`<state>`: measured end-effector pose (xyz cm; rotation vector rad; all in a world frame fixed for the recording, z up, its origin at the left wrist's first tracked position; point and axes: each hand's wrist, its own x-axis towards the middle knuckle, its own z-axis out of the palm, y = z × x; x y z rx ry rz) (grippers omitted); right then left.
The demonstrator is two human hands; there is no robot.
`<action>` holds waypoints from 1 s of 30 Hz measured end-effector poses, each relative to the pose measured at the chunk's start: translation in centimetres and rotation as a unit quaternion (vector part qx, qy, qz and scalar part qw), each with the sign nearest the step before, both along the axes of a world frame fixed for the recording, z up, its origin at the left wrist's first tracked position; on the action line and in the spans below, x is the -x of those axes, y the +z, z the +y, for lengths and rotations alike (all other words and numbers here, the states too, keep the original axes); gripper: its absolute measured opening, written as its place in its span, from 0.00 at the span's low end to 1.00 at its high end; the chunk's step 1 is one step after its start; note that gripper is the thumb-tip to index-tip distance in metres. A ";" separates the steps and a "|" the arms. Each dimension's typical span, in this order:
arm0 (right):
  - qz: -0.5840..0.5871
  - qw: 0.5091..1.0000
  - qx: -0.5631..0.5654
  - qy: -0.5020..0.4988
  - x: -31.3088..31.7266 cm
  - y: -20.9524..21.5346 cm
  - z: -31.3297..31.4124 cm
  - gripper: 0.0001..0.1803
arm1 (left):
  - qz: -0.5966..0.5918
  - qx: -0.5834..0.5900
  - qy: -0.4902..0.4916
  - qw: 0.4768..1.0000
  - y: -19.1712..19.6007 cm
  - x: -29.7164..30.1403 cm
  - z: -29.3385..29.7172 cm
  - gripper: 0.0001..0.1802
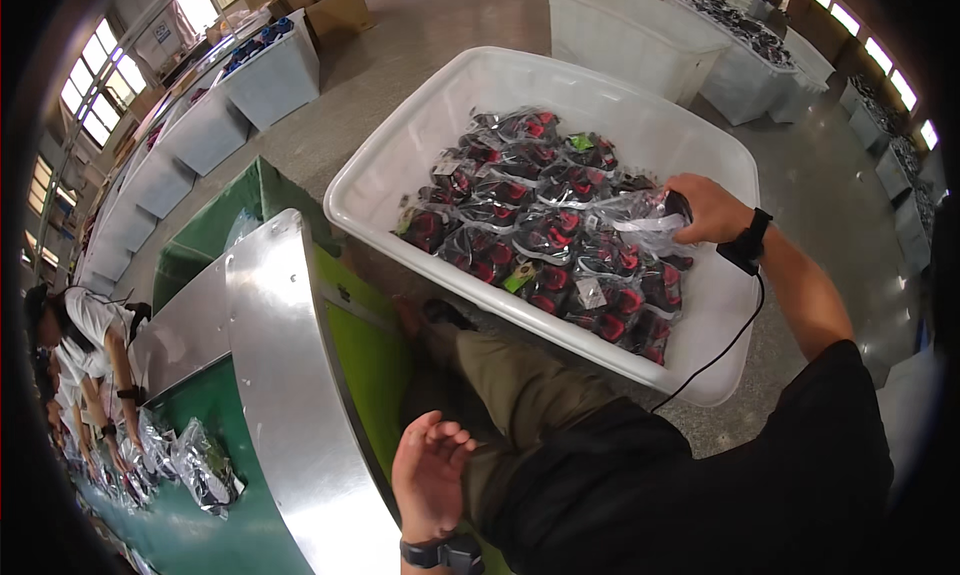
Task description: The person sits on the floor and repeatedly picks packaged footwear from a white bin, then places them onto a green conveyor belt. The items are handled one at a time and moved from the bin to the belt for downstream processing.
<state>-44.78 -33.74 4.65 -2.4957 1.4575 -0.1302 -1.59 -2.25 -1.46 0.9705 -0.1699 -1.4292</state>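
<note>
My right hand (708, 211) reaches over the right side of a white plastic bin (700, 155) and grips a shoe in a clear plastic bag (640, 215). The bag's loose end trails left over the pile. Bagged black-and-red shoes (550, 230) lie packed together inside the bin, some with green or white tags. My left hand (432, 480) hangs low beside the metal edge of a conveyor, its fingers loosely bent and apart, with nothing in them. It is clear of the bin and the shoes.
The conveyor's green belt (215, 515) carries more bagged shoes (205, 465) at lower left. Co-workers (90, 325) reach over it. White bins (620, 40) stand beyond mine and along the left wall. A green container (235, 210) sits at the conveyor's end. A cable (735, 335) hangs from my right wrist.
</note>
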 end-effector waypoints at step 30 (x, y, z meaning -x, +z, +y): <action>0.004 0.986 -0.145 -0.088 12.9 -15.5 -8.1 0.27 | -0.102 -0.039 0.089 0.990 0.6 -11.7 6.0 0.17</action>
